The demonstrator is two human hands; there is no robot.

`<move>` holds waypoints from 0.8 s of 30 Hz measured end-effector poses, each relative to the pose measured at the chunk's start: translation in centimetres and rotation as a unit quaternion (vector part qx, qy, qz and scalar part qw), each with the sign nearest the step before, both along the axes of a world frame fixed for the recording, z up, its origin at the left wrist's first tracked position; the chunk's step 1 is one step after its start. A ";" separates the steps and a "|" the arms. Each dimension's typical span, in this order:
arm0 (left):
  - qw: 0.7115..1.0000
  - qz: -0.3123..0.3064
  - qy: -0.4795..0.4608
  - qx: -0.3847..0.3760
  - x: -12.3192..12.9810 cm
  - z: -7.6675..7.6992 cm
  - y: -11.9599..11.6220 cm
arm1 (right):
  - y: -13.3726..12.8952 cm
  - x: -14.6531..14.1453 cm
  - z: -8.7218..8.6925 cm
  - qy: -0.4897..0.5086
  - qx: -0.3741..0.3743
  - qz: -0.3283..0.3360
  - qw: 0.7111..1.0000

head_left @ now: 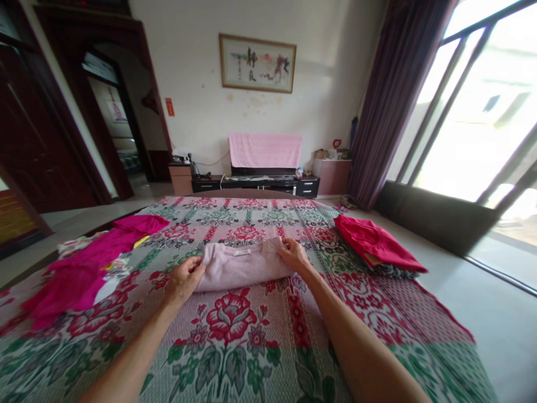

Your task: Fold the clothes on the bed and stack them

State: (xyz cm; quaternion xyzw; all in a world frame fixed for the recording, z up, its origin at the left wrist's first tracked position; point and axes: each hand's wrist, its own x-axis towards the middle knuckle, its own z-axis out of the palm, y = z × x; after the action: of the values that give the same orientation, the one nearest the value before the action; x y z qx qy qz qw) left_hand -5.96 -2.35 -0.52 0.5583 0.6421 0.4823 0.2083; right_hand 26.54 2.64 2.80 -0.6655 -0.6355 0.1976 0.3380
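Observation:
A pale pink shirt (247, 270), folded into a wide bundle, lies on the flowered cloth (235, 364) in front of me. Its neckline with a small white label faces up. My left hand (184, 277) pinches the bundle's left end between thumb and fingers. At the right end, my right hand (294, 254) grips the fabric near the upper corner. Both hands are closed on the shirt, and its underside is hidden.
Loose magenta clothing (84, 268) lies heaped at the left over lighter pieces. A stack of folded clothes with a red garment (377, 243) on top sits at the right. Beyond the table stand a low black cabinet (308, 187) and a screen under a pink cloth (265, 150).

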 end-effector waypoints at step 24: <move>0.987 0.035 0.132 -0.088 0.8 1.6 0.2 | 0.9 1.7 -0.4 0.085 -0.088 0.118 0.985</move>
State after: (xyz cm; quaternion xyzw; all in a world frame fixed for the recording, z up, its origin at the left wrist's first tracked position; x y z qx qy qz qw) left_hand -5.15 -2.15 1.08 0.5733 0.7233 0.3531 0.1531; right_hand 28.20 3.54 2.35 -0.5937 -0.6585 0.3473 0.3055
